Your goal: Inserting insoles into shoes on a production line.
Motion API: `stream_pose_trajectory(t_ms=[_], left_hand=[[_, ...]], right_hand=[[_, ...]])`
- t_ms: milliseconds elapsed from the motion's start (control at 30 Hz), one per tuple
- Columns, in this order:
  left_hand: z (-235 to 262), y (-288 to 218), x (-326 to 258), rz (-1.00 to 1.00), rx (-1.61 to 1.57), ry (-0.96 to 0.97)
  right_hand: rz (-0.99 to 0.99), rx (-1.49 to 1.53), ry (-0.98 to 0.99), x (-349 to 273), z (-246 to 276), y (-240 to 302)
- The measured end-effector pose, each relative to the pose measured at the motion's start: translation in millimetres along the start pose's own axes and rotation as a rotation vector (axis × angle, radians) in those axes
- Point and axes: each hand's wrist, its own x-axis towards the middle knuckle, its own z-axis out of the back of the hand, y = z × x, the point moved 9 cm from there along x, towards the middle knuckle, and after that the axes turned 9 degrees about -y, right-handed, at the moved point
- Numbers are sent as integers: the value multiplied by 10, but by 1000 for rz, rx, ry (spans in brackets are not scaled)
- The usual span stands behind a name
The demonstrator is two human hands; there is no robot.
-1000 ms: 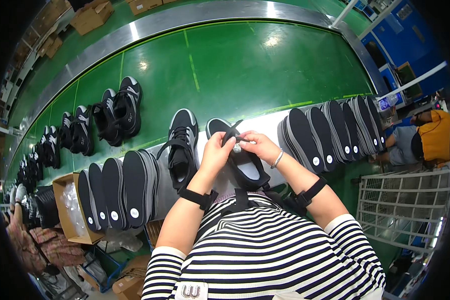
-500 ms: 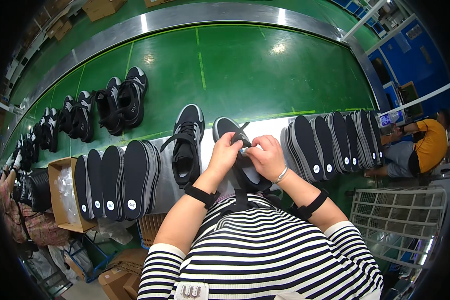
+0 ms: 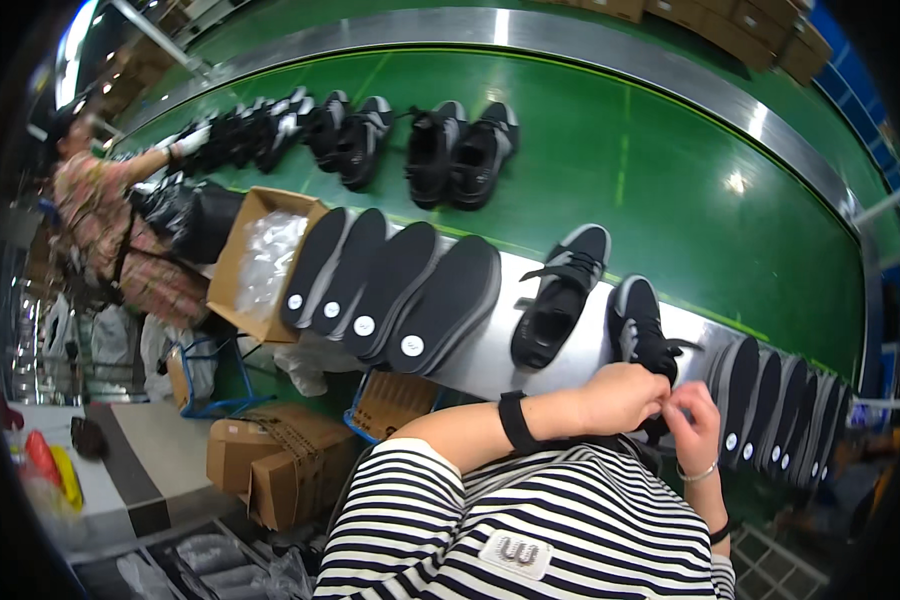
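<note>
Black-grey sneaker (image 3: 639, 320) just ahead of left grip (image 3: 626, 393) and right grip (image 3: 692, 418); both part-curled, can't tell what's held; matching sneaker (image 3: 566, 284) left of them, insole stacks (image 3: 738, 395) right.

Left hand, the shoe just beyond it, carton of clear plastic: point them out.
Left hand (image 3: 623, 396), head view, back of the hand.
Shoe (image 3: 644, 325) just beyond it, head view, upper.
Carton (image 3: 238, 252), head view, left wall.

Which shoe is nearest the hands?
The rightmost shoe on the metal strip: the left hand partly covers it. The other shoe on that strip stands apart to its left; the remaining shoes sit farther off on the green belt.
</note>
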Motion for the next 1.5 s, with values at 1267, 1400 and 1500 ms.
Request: stream_pose_trajectory(t_ms=[1267, 1400, 1500], left_hand=[[438, 1029, 43, 380, 22, -69], [1935, 1310, 222, 238, 267, -292], [2891, 1878, 202, 508, 840, -292]], right_hand=[[-435, -415, 97, -100, -197, -1190], [-408, -390, 95, -122, -185, -1213], [-457, -325, 71, -182, -173, -1256]])
